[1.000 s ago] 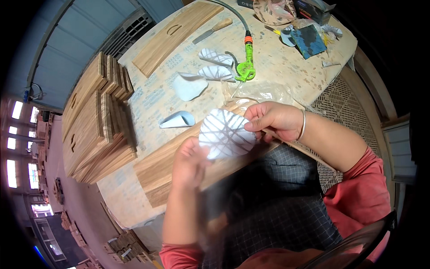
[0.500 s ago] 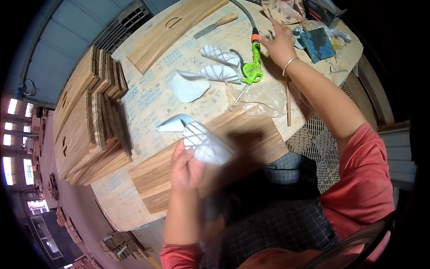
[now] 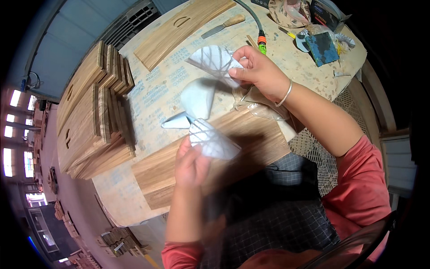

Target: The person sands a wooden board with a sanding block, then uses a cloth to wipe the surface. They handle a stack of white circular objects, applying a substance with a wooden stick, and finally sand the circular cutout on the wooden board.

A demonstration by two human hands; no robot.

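Note:
My left hand (image 3: 192,163) pinches a curled white sanding disc (image 3: 214,142) with grey crossing streaks, held over a wooden board (image 3: 156,175). Farther up the table, another streaked, folded sanding disc (image 3: 210,59) is gripped by its right edge between the thumb and fingers of my right hand (image 3: 257,71). Two more pale pieces, a rounded one (image 3: 197,99) and a folded one (image 3: 177,121), lie between my hands. The green air blow gun (image 3: 262,47) is mostly hidden behind my right hand; only its hose end shows.
Stacked wooden boards (image 3: 85,130) with slots rise on the left. A slotted board (image 3: 179,27) and a wooden-handled scraper (image 3: 224,26) lie at the far side. Crumpled clear plastic (image 3: 268,110) rests beneath my right forearm. A blue-black pad (image 3: 321,48) sits far right.
My right hand has come left and nearer from beside the blow gun and has picked up a streaked sanding disc. My left hand keeps its disc and has barely moved.

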